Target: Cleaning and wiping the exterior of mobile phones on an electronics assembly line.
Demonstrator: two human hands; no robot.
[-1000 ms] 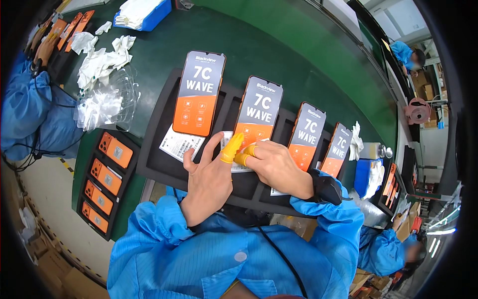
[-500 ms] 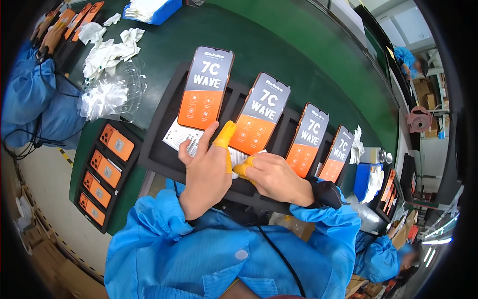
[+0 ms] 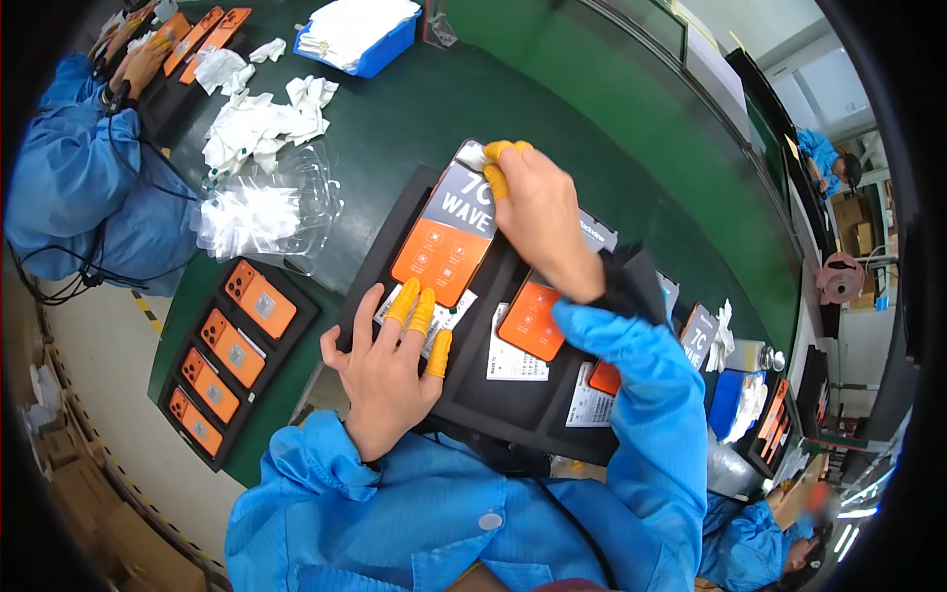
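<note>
Right hand (image 3: pixel 543 212) has moved up to the top of the leftmost phone (image 3: pixel 444 237), by the tray's (image 3: pixel 473 395) left edge, pinching a white cloth (image 3: pixel 475 156), reaching across. Left hand (image 3: pixel 387 380), splayed, grasping nothing, rests at its bottom edge. Best keep cloth flat, pressure light.

Phones (image 3: pixel 434 259) — roughly fourteen, two blue bins (image 3: pixel 392 55)
</note>
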